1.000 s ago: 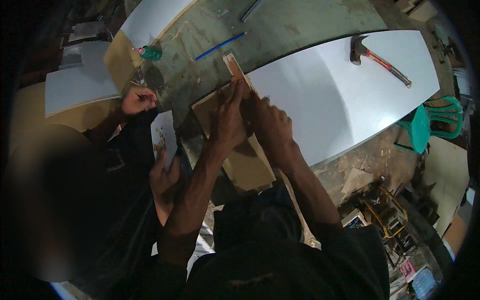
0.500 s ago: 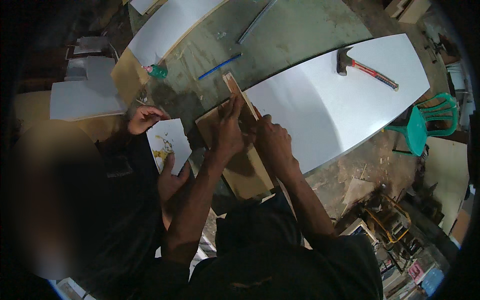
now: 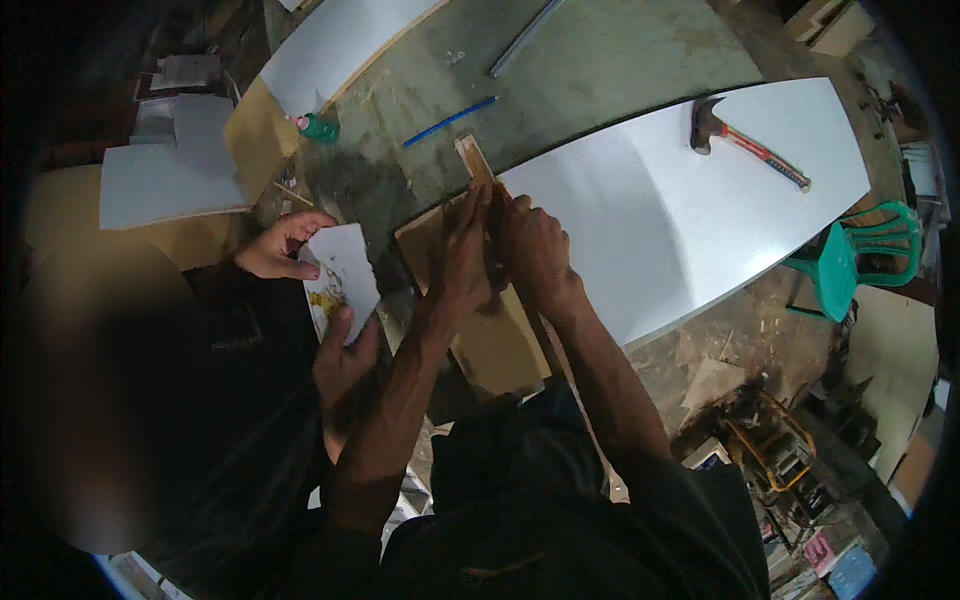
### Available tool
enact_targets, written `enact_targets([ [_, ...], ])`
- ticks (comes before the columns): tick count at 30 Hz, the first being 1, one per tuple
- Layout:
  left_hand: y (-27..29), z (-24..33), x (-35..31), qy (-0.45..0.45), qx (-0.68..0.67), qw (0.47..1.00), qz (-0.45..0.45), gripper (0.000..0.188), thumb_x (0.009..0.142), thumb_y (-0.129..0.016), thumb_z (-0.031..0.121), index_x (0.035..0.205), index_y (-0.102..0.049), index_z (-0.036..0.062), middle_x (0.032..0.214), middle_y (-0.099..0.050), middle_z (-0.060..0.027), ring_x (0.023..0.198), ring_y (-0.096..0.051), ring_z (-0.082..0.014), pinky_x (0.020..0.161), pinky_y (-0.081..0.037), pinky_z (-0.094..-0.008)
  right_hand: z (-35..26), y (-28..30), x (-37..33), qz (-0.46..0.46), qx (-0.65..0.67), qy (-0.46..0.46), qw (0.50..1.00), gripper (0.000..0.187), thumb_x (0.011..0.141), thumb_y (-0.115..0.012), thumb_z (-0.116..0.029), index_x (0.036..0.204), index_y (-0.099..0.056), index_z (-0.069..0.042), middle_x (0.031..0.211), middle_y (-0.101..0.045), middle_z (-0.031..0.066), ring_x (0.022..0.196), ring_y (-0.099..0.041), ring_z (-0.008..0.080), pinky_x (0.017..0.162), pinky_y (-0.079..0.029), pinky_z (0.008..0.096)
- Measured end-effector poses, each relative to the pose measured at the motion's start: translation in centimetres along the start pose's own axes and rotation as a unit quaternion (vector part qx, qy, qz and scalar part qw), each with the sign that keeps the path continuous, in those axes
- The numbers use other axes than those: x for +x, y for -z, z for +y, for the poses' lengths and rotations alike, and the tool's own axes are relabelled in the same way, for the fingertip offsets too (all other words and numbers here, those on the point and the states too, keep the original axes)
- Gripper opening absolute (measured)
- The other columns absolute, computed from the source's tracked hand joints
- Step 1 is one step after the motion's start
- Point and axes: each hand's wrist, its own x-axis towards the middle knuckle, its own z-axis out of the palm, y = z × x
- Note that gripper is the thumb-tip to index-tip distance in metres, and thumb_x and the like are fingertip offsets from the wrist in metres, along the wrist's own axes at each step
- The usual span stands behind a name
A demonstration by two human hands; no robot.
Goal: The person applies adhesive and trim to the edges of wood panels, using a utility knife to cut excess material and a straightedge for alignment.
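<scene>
My left hand (image 3: 462, 250) is closed along a narrow wooden strip (image 3: 472, 155), its fingers pointing toward the strip's far end. Right beside it, my right hand (image 3: 537, 245) makes a fist against the strip's right side; whatever it grips is hidden by the fingers. Both hands are above a brown board (image 3: 495, 345) at the near edge of the worktable. To my left, a co-worker's hands (image 3: 345, 360) hold a small white panel (image 3: 350, 265) with yellowish-brown smears on it.
A hammer (image 3: 755, 150) lies on a large white panel (image 3: 640, 210) at right. On the green tabletop (image 3: 620, 60) are a blue pen-like stick (image 3: 450, 122) and a grey metal bar (image 3: 525, 38). A green bottle (image 3: 318, 128) stands left; a green chair (image 3: 840, 260) is at right.
My right hand has slid forward along the strip, up beside my left fingers. The left hand stays about in place. The co-worker's upper hand now has its thumb over the small white panel.
</scene>
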Motion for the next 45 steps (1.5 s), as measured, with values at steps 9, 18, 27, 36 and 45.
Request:
enact_targets([
  [9,-0.4,0.6,0.5,0.039,0.079,0.996,0.01,0.114,0.063,-0.088,0.028,0.153,-0.021,0.0047,0.153,-0.036,-0.0175,0.139,-0.035,-0.0449,0.109,-0.04,-0.0517,3.9,-0.4,-9.6,-0.122,-0.036,-0.12,0.985,0.032,0.094,-0.057,-0.023,0.118,-0.047,-0.003,0.098,-0.063,0.0245,0.088,-0.068,0.0425,0.065,-0.057,0.0524],
  [18,-0.1,0.0,0.5,0.014,0.097,0.995,-0.001,0.118,0.061,-0.089,0.028,0.152,-0.02,0.0019,0.156,-0.028,-0.022,0.141,-0.031,-0.044,0.113,-0.035,-0.0531,2.6,-0.4,-4.6,-0.005,0.014,-0.031,0.999,0.036,0.088,-0.065,-0.022,0.108,-0.051,0.003,0.094,-0.065,0.0248,0.084,-0.068,0.0437,0.068,-0.057,0.0512],
  [27,-0.2,0.1,0.2,0.001,-0.009,1.0,0.01,0.108,0.065,-0.078,-0.005,0.154,-0.018,0.0086,0.156,-0.03,-0.0185,0.139,-0.039,-0.0349,0.114,-0.036,-0.0413,1.6,-0.9,0.4,0.002,0.0,0.042,0.999,0.033,0.083,-0.067,-0.02,0.095,-0.056,0.009,0.083,-0.068,0.0265,0.082,-0.069,0.043,0.071,-0.058,0.0476],
  [36,-0.2,-0.2,0.2,-0.007,0.001,1.0,0.016,0.119,0.06,-0.085,0.005,0.155,-0.015,0.0064,0.155,-0.031,-0.0201,0.137,-0.04,-0.0386,0.113,-0.036,-0.043,1.2,-1.3,1.0,-0.026,0.023,-0.035,0.999,0.033,0.087,-0.063,-0.024,0.097,-0.055,0.006,0.086,-0.067,0.0276,0.084,-0.069,0.0444,0.071,-0.057,0.05],
  [45,-0.5,0.8,0.3,0.047,0.003,0.999,-0.003,0.113,0.064,-0.085,0.012,0.154,-0.018,0.0058,0.154,-0.032,-0.0209,0.137,-0.04,-0.0381,0.11,-0.039,-0.0431,3.0,-0.3,-5.4,-0.032,-0.036,-0.045,0.998,0.03,0.088,-0.064,-0.022,0.098,-0.054,0.004,0.087,-0.068,0.0252,0.084,-0.069,0.0414,0.068,-0.058,0.0506],
])
